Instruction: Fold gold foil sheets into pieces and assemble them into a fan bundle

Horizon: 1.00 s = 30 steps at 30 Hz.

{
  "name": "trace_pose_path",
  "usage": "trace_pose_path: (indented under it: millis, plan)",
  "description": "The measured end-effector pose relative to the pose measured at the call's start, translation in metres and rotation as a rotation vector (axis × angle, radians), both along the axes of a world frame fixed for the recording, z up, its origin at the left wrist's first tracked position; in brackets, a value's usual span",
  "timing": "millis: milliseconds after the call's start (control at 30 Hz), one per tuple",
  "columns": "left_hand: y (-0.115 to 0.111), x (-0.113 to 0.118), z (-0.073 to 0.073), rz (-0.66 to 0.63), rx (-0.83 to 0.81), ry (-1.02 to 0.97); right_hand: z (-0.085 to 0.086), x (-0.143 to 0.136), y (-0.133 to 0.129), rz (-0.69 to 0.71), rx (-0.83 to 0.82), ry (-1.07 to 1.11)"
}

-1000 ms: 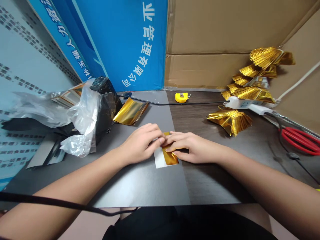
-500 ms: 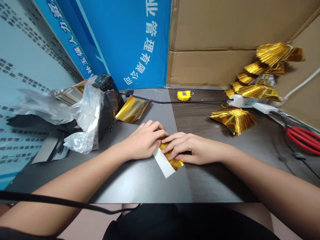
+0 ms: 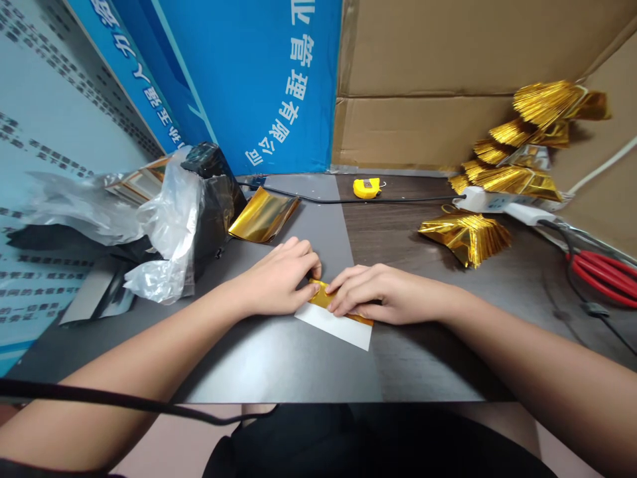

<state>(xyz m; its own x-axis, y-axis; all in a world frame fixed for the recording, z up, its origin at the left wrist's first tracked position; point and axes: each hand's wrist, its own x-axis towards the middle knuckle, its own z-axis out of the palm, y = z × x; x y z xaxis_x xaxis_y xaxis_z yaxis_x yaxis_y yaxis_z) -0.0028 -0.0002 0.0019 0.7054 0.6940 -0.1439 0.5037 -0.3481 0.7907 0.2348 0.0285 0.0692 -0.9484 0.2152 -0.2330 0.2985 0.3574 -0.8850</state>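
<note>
A sheet of gold foil paper (image 3: 336, 325) lies slanted on the table in front of me, partly folded. Its white back faces up along the near side, and a gold strip shows along the far side. At the left end of the gold strip, my left hand (image 3: 286, 279) has its thumb and curled index finger closed on the paper. My right hand (image 3: 371, 292) presses its bent fingertips onto the gold strip, thumb close to the fingers. Its fingers hide part of the paper's far edge.
A stack of gold foil sheets (image 3: 263, 214) lies beyond my left hand, beside crumpled plastic bags (image 3: 174, 219). A yellow tape measure (image 3: 366, 188) sits at the back. Fan-folded gold bundles (image 3: 468, 239), a power strip (image 3: 497, 201) and red-handled scissors (image 3: 604, 275) are on the right.
The paper has turned, so its white strip now runs more sideways, with its near end further right. My left fingers have shifted slightly left, apart from the right hand's fingers.
</note>
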Motion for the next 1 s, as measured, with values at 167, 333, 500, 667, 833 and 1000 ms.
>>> trace_pose_path:
  millis: [167,333,500,667,833,1000]
  plan:
    - [0.000,0.002,0.005,0.004,-0.034,-0.012,0.002,-0.001,-0.001,-0.003,0.034,0.013]
    - [0.000,0.003,0.005,0.052,-0.108,-0.015,0.003,0.001,-0.003,-0.010,0.073,-0.052]
    - [0.001,-0.002,0.005,0.023,-0.135,-0.043,0.003,0.002,-0.003,-0.032,0.124,-0.095]
    - [0.000,-0.004,0.008,-0.004,-0.105,-0.061,0.002,0.003,-0.005,-0.036,0.161,-0.080]
    - [-0.003,-0.002,0.009,-0.019,-0.046,-0.043,0.002,0.004,-0.006,-0.055,0.195,-0.105]
    - [-0.016,-0.005,-0.008,0.026,0.165,-0.211,0.003,0.004,-0.007,-0.045,0.272,-0.149]
